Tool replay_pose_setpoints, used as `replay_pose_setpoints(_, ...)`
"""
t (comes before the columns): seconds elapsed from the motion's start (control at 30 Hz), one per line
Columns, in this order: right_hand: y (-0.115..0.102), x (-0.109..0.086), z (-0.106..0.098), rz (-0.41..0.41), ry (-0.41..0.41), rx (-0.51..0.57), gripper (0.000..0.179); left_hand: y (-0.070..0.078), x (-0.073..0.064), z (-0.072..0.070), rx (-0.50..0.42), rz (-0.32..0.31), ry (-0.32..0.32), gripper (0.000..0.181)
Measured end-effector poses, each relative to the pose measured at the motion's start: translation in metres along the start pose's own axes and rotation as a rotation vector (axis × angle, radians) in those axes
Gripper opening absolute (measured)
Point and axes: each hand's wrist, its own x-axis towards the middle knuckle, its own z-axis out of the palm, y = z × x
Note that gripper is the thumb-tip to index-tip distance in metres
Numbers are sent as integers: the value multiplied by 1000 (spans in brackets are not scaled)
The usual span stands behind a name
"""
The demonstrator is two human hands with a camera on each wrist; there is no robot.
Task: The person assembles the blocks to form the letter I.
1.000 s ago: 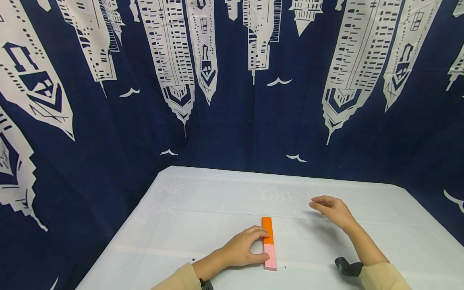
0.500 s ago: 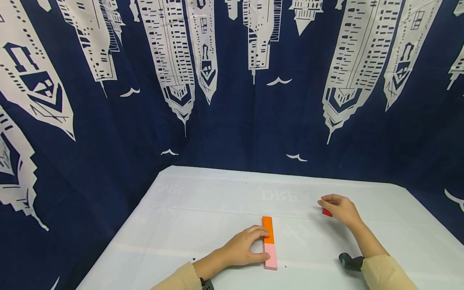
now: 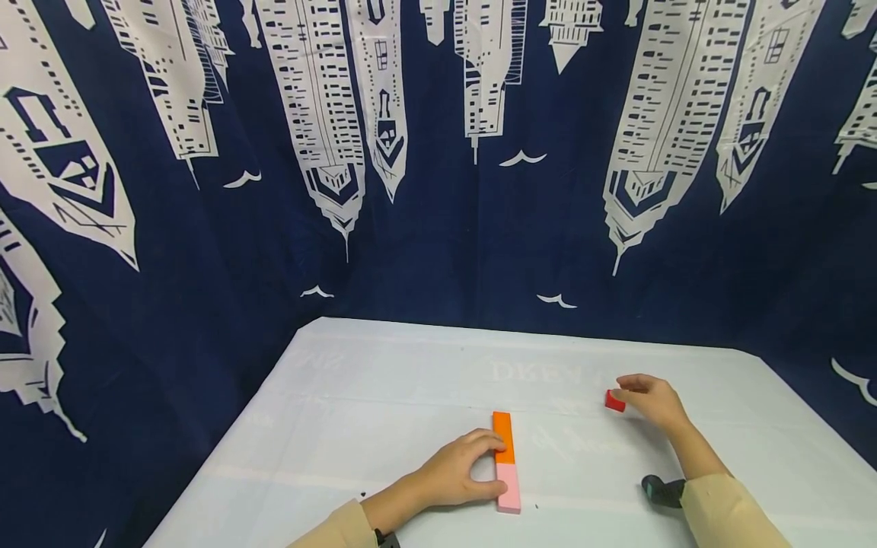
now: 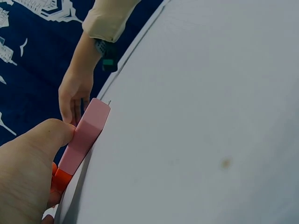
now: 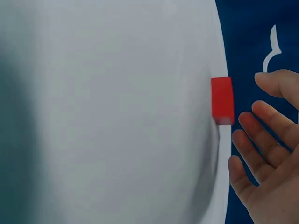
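My left hand (image 3: 460,470) holds two long blocks laid end to end on the white table, a pink block (image 3: 508,493) nearer me and an orange block (image 3: 502,428) beyond it. The thumb is on the pink one and the fingertips reach the orange one. In the left wrist view, the thumb presses against the side of the pink block (image 4: 86,135); the orange block (image 4: 61,179) shows only partly. Farther right, a small red block (image 3: 613,401) stands beside the fingers of my right hand (image 3: 651,399). In the right wrist view, those fingers are spread, apart from the red block (image 5: 222,100).
The white cloth-covered table (image 3: 397,380) ends at a dark blue curtain (image 3: 438,251) with white building prints. A dark wrist device (image 3: 661,491) sits at the right sleeve. A few dark specks lie near the left forearm and pink block.
My right hand has shifted right and its fingers have come away from the red block, which was hidden, then partly covered by them. The left hand stays on the pink and orange blocks.
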Motion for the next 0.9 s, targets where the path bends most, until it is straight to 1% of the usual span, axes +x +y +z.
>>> replay_pose_setpoints(0.13,7,2,0,-14,-9,0,50,0,0,0,-8,-1,1,52)
replay_pose_setpoints(0.23,12,4,0,-24,-31,-1,49,0,0,0,-8,-3,-2,53)
replay_pose_setpoints(0.33,15,6,1,-26,-54,-18,49,0,-1,0,-2,2,-1,52)
replay_pose_setpoints(0.43,16,7,2,-39,-61,-39,47,0,-1,0,-1,8,2,51)
replay_pose_setpoints(0.53,17,7,3,-47,-55,-54,44,0,-1,1,1,12,3,51)
replay_pose_setpoints(0.63,18,8,3,-35,-56,-56,43,0,-1,1,9,18,5,51)
replay_pose_setpoints(0.77,17,9,3,-16,-61,-42,43,1,-1,1,14,28,8,51)
replay_pose_setpoints(0.9,13,9,4,-25,-64,-21,43,1,-2,0,14,30,10,50)
